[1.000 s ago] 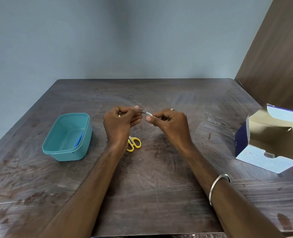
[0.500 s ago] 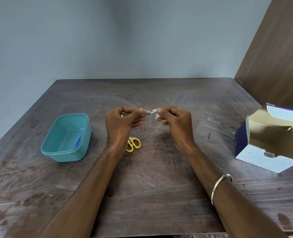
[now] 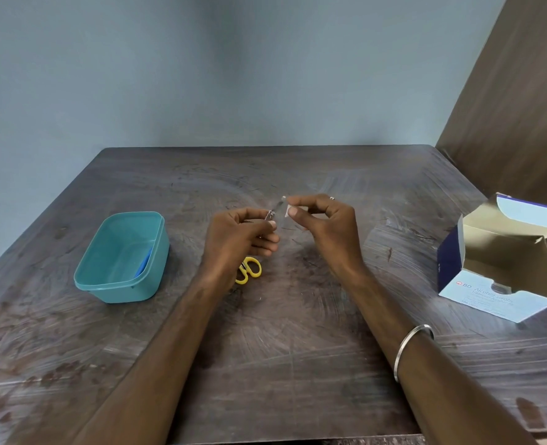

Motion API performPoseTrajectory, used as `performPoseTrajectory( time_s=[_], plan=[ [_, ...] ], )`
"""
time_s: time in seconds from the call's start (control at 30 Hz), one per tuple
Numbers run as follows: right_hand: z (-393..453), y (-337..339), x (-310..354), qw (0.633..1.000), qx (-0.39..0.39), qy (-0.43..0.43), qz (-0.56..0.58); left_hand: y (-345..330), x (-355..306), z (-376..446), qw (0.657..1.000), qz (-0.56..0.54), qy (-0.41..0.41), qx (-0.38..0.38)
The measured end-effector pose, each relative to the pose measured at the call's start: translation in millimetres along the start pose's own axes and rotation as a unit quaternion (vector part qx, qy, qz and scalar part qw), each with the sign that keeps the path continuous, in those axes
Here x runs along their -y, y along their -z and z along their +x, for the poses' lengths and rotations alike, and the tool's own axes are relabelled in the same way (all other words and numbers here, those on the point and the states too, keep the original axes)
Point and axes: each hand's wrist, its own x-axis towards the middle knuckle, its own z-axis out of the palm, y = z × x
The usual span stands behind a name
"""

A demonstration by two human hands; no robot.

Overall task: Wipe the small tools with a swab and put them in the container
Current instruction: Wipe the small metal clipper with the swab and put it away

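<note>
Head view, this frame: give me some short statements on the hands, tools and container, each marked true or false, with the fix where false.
1. The left hand holds a small metal tool. True.
2. The right hand is empty. False: it pinches a white swab against the tool.
3. The yellow-handled scissors lie in the teal container. False: they lie on the table, partly hidden by the left hand.
4. The container already holds something blue. True.
5. The swab box is closed. False: its flap is open.

Head cam, looks fwd-down, close over table.
</note>
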Motion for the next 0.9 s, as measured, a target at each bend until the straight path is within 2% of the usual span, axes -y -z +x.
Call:
performPoseTrajectory(
  time_s=[0.43, 0.7, 0.9],
  plan=[
    [-1.3, -2.9, -5.9, 0.999, 0.03, 0.023, 0.019, -6.7, 6.4, 0.5, 0.999, 0.03, -0.021, 0.026],
    [-0.4, -3.1, -6.1, 0.998, 0.001, 0.026, -0.051, -8.1, 6.6, -1.7, 0.996, 0.059, -0.044, 0.052],
    [-1.5, -5.1, -2.7, 0.995, 0.033, 0.036, -0.09, -4.9, 6.6, 0.0, 0.995, 0.074, -0.052, 0.051]
  ],
)
